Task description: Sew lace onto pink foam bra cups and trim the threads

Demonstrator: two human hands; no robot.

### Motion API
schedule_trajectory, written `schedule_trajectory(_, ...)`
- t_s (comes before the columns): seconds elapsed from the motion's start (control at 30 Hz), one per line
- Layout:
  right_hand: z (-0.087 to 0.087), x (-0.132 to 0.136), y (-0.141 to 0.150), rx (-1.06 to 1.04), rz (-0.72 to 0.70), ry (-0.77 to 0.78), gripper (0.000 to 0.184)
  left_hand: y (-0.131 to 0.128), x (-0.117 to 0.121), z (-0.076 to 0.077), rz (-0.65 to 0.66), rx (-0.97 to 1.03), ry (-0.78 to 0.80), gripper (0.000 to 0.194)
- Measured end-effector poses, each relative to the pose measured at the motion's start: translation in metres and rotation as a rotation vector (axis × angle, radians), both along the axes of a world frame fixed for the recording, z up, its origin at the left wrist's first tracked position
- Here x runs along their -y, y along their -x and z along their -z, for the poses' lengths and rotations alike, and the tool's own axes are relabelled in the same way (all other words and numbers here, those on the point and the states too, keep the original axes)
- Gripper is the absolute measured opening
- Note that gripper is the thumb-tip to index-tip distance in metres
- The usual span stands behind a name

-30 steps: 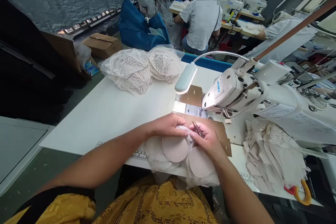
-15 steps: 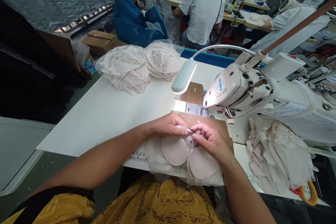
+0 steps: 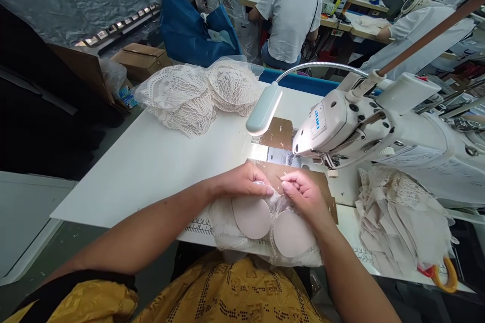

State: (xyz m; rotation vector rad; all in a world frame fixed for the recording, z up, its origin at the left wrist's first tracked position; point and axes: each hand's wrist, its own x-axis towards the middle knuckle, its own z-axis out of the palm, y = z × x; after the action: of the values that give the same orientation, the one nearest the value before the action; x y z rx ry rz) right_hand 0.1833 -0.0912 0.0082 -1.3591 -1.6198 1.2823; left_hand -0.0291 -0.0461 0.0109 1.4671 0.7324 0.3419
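Observation:
A white lace bra [image 3: 278,202] with two round beige pads [image 3: 251,218] lies across the table's front edge, partly over my lap. My left hand [image 3: 248,180] is closed, pinching the lace at the bra's upper middle between thumb and fingers. Just to its right, my right hand [image 3: 303,189] is closed in a pinch a little above the lace. A small thin tip shows at its fingertips, too small to name. What looks like a fine thread runs between the hands. Behind them stands the white sewing machine [image 3: 322,121], its needle area lit.
Heaped lace pieces [image 3: 189,96] lie at the back left of the table [image 3: 151,171]. A lamp [image 3: 265,108] hangs over brown cardboard [image 3: 278,133]. Stacked lace-edged pieces [image 3: 401,227] and orange-handled scissors [image 3: 446,275] are at right. A person [image 3: 290,20] sits beyond.
My right hand has moved slightly up and away from my left, opening a gap between the fingertips. The dark thin thing seen between the hands no longer shows there. My left hand stays put.

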Motion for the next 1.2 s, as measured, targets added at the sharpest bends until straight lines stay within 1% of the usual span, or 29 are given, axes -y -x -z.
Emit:
schedule_trajectory(0.03,0.001,0.0,0.001,-0.038,0.013,0.032,0.028,0.0,0.0,0.001,0.005,0.0,-0.005,0.03)
schedule_trajectory(0.1,0.001,-0.001,0.003,-0.043,-0.06,0.097,0.039,0.001,-0.001,0.001,0.051,0.008,-0.03,0.029)
schedule_trajectory(0.13,0.0,-0.002,0.004,-0.008,-0.108,0.114,0.039,0.003,-0.002,0.0,0.09,0.006,-0.048,0.027)
schedule_trajectory(0.17,-0.002,-0.002,0.005,0.039,-0.137,0.117,0.033,0.007,-0.003,-0.002,0.131,-0.01,-0.068,0.025)
schedule_trajectory(0.2,-0.005,-0.003,0.005,0.085,-0.137,0.11,0.026,0.011,-0.005,-0.005,0.171,-0.043,-0.092,0.024)
schedule_trajectory(0.23,-0.008,-0.003,0.004,0.118,-0.116,0.101,0.023,0.017,-0.006,-0.008,0.196,-0.088,-0.121,0.024)
schedule_trajectory(0.27,-0.01,-0.003,0.003,0.136,-0.092,0.092,0.025,0.023,-0.008,-0.011,0.2,-0.137,-0.149,0.022)
schedule_trajectory(0.3,-0.012,-0.003,0.002,0.14,-0.088,0.088,0.027,0.029,-0.01,-0.014,0.183,-0.179,-0.175,0.02)
schedule_trajectory(0.37,-0.013,-0.002,0.0,0.129,-0.179,0.095,0.029,0.038,-0.012,-0.02,0.117,-0.21,-0.209,0.019)
schedule_trajectory(0.43,-0.01,-0.002,-0.001,0.093,-0.251,0.103,0.032,0.043,-0.014,-0.024,0.053,-0.188,-0.209,0.021)
schedule_trajectory(0.47,-0.008,-0.001,-0.001,0.062,-0.234,0.109,0.032,0.043,-0.014,-0.026,0.032,-0.171,-0.203,0.022)
schedule_trajectory(0.57,0.001,-0.001,0.003,-0.041,-0.069,0.115,0.032,0.04,-0.012,-0.027,0.006,-0.133,-0.195,0.021)
schedule_trajectory(0.6,0.003,-0.002,0.004,-0.061,-0.039,0.109,0.032,0.038,-0.011,-0.026,0.009,-0.122,-0.19,0.021)
schedule_trajectory(0.67,0.004,-0.003,0.007,-0.057,-0.031,0.092,0.031,0.035,-0.009,-0.024,0.021,-0.095,-0.167,0.022)
schedule_trajectory(0.8,0.001,-0.003,0.01,0.014,-0.04,0.062,0.02,0.03,-0.006,-0.019,0.017,-0.047,-0.123,0.027)
schedule_trajectory(0.93,-0.001,-0.002,0.011,0.02,-0.042,0.009,0.02,0.019,-0.004,-0.016,-0.042,-0.04,-0.185,0.036)
schedule_trajectory(0.97,0.0,-0.002,0.011,0.016,-0.043,0.002,0.02,0.016,-0.003,-0.016,-0.048,-0.051,-0.207,0.036)
schedule_trajectory(1.03,0.001,-0.002,0.011,0.003,-0.042,-0.002,0.021,0.01,-0.002,-0.015,-0.038,-0.074,-0.224,0.029)
schedule_trajectory(1.1,0.004,-0.002,0.01,-0.026,-0.032,-0.011,0.022,0.007,0.0,-0.014,-0.019,-0.07,-0.185,0.025)
schedule_trajectory(1.2,0.008,-0.002,0.006,-0.117,-0.017,-0.008,0.031,0.005,0.001,-0.015,-0.031,-0.046,-0.084,0.026)
